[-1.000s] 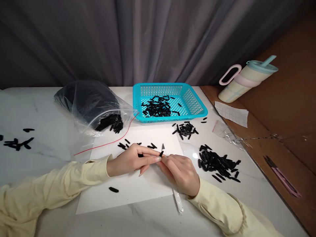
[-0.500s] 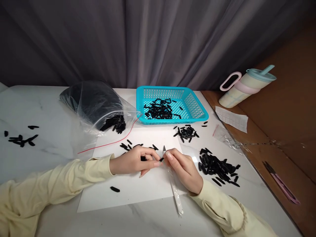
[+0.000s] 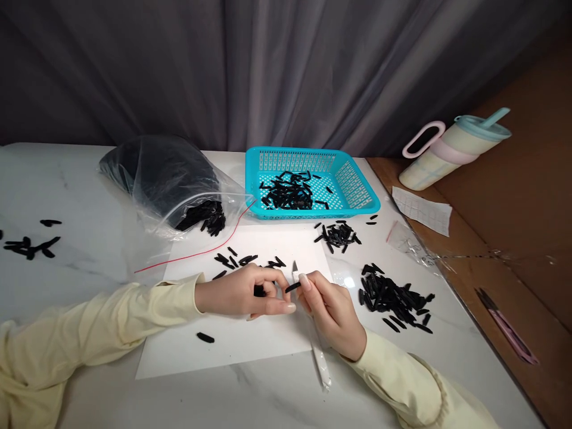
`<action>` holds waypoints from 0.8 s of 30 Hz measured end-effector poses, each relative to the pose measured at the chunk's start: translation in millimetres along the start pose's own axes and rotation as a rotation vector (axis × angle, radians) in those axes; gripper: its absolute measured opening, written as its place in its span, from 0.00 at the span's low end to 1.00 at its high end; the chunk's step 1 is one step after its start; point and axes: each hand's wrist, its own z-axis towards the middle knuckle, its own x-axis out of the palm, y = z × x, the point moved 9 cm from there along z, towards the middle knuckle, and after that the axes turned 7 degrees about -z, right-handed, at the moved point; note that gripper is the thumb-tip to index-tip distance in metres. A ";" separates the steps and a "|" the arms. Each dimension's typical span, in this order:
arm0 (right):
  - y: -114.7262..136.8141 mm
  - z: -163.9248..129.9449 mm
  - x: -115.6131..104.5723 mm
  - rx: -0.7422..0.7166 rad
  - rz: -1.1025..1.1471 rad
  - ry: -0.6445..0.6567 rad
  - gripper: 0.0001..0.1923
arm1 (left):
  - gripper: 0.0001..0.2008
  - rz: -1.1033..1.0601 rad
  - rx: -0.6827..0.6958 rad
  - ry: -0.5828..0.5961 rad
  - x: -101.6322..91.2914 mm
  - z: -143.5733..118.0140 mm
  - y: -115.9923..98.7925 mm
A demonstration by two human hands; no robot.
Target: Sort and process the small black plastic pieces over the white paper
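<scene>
My right hand (image 3: pixel 333 310) pinches a small black strip (image 3: pixel 293 287) between thumb and fingertip. The same hand also grips a slim knife (image 3: pixel 295 269), its blade pointing away from me and its pale, wrapped handle (image 3: pixel 320 363) running down below the palm. Close on the left is my left hand (image 3: pixel 250 292), fingers curved, thumb and forefinger apart around the strip's free end. Whether the forefinger touches it I cannot tell. Black bits show through the left fingers; I cannot tell if they are in the palm or behind it. Loose black strips (image 3: pixel 230 260) lie beyond on white paper (image 3: pixel 179 357).
A blue basket (image 3: pixel 313 213) holding black strips stands at the back, beside a full plastic bag (image 3: pixel 165 179). Piles (image 3: pixel 395 301) of strips lie right and far left. A tumbler (image 3: pixel 447 152), paper slip (image 3: pixel 422 210) and pink-handled cutting tool (image 3: pixel 507 328) are at right.
My left thumb and forefinger have parted from the strip. More of it now sticks out from my right fingertips. The view has shifted slightly.
</scene>
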 end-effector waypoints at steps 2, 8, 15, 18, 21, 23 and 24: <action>3.9 -1.6 0.7 -0.038 -0.015 -0.009 0.13 | 0.13 0.014 0.027 0.005 1.5 -0.7 -1.0; 6.3 -3.6 8.7 -0.054 -0.030 0.077 0.14 | 0.13 0.103 0.180 -0.035 1.6 -4.0 -9.0; 7.3 -3.3 13.6 -0.028 0.023 0.137 0.13 | 0.14 0.006 0.153 -0.024 2.8 -5.4 -5.8; 8.6 -3.4 15.6 -0.037 0.021 0.154 0.13 | 0.16 0.000 0.146 -0.002 4.8 -5.3 -6.6; 7.6 -4.1 16.8 -0.044 0.004 0.169 0.13 | 0.18 -0.029 0.136 -0.007 4.0 -4.8 -6.2; 5.4 -4.1 16.2 -0.035 0.002 0.178 0.14 | 0.18 -0.049 0.128 -0.019 2.3 -4.5 -5.6; 3.6 -3.5 14.3 -0.020 0.011 0.171 0.14 | 0.18 -0.059 0.125 -0.025 1.5 -4.5 -5.3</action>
